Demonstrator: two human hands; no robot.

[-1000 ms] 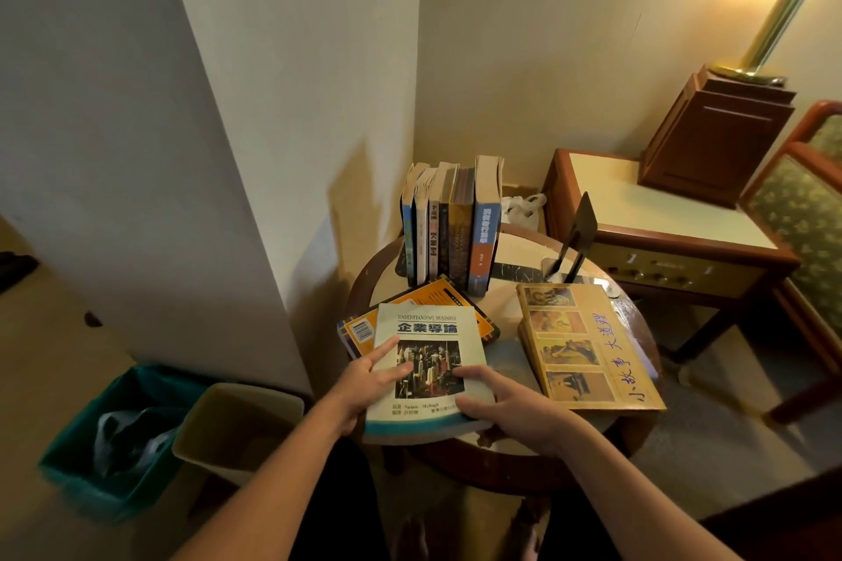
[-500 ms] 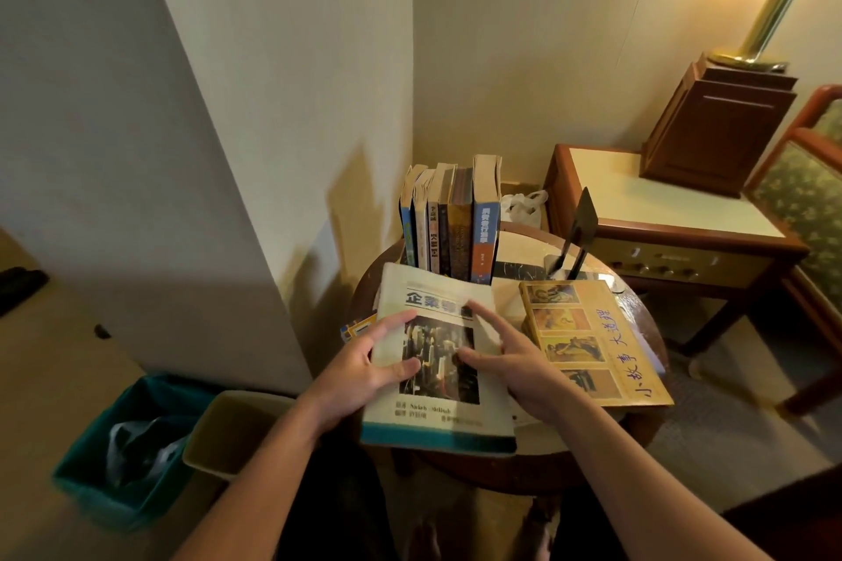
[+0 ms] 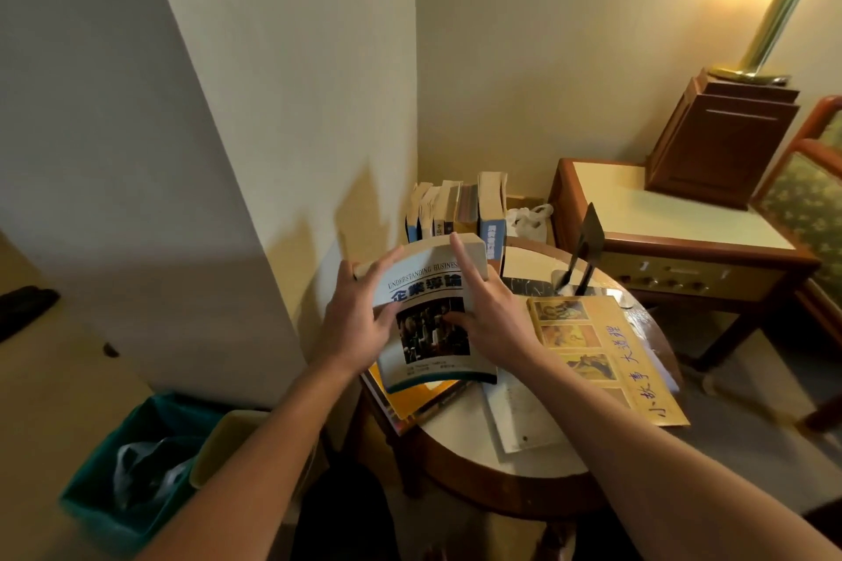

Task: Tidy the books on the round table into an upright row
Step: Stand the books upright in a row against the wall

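Note:
A thick white business book (image 3: 428,323) with a dark photo on its cover is lifted off the round table (image 3: 460,437) and tilted up. My left hand (image 3: 360,323) grips its left edge and my right hand (image 3: 487,314) grips its right edge, fingers reaching to its top. Behind it several books stand in an upright row (image 3: 460,210) against the wall. An orange book (image 3: 419,401) lies flat under the lifted one. A large yellow book (image 3: 606,355) with pictures lies flat at the right. White papers (image 3: 524,419) lie beside it.
A black bookend (image 3: 587,241) stands on the table behind the yellow book. A wooden side table (image 3: 674,232) with a lamp base (image 3: 724,137) is at the right, next to a chair (image 3: 815,196). Two bins (image 3: 150,456) sit on the floor at the left.
Both hands took the business book from lying flat on the orange book, raised it and tipped its top edge up towards the standing row. The orange book is now uncovered.

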